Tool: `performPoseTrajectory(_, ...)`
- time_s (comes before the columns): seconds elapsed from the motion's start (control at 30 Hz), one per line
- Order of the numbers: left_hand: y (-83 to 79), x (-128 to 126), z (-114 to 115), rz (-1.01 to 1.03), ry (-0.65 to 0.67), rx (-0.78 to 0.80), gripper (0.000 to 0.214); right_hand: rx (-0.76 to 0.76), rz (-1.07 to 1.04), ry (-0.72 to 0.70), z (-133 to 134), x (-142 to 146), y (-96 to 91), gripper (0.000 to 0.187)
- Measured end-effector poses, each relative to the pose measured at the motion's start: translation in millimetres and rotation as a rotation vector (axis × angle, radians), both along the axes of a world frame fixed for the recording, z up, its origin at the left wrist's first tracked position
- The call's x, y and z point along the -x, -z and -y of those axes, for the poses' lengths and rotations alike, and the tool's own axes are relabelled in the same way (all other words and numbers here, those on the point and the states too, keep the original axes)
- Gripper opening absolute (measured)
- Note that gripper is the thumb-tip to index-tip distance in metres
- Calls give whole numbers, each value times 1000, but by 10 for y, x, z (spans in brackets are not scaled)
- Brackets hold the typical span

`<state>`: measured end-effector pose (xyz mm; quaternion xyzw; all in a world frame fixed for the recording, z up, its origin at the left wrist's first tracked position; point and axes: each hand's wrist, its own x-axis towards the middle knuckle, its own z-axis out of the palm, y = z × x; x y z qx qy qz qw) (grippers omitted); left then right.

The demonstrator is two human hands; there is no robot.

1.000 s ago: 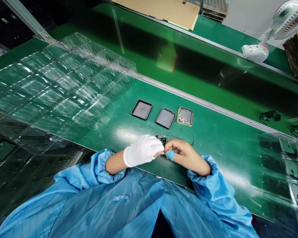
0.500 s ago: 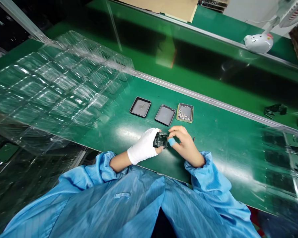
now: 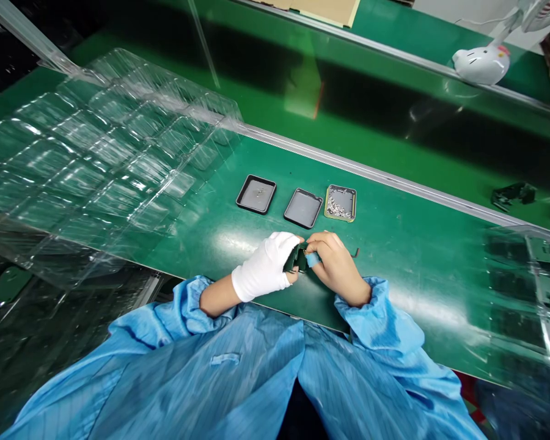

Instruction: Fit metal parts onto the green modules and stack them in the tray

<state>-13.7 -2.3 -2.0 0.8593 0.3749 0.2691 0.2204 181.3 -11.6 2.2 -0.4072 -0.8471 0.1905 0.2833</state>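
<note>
My left hand (image 3: 266,266), in a white glove with bare fingertips, grips a small dark green circuit-board assembly (image 3: 295,259) above the bench near its front edge. My right hand (image 3: 332,260), with blue tape round one finger, is closed at the right side of that assembly. Its fingertips are pinched together there; whether a small part sits between them is too fine to see. Just beyond the hands lie a black-rimmed shallow tray (image 3: 303,208) and a yellow-edged tray (image 3: 347,215) with many small shiny metal parts. Farther left is another black tray (image 3: 241,201) with a few tiny pieces.
Clear plastic compartment trays (image 3: 119,146) cover the bench's left side. More clear trays (image 3: 522,293) holding dark parts stand at right. A small dark bent rod (image 3: 357,252) lies beside my right hand. A metal rail (image 3: 302,144) runs behind; a white fan base (image 3: 481,65) stands on the shelf.
The circuit-board assembly has turned in my left hand and shows a different side. My right hand has shifted slightly left against it, and the bent rod shows more fully.
</note>
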Motion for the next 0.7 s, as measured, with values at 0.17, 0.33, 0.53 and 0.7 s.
performPoseTrajectory(0.17, 38, 13, -7, 49, 3, 33, 46, 112, -47, 85, 33, 29, 15, 19)
performPoseTrajectory(0.33, -62, 63, -53, 54, 59, 211, 51, 122, 69, 126, 72, 64, 3, 21)
performPoseTrajectory(0.53, -301, 46, -172, -332, 14, 97, 14, 68, 192, 132, 90, 185, -29, 23)
performPoseTrajectory(0.7, -343, 11, -170, -478, -2, 77, 10, 58, 172, 105, 118, 221, -2, 23)
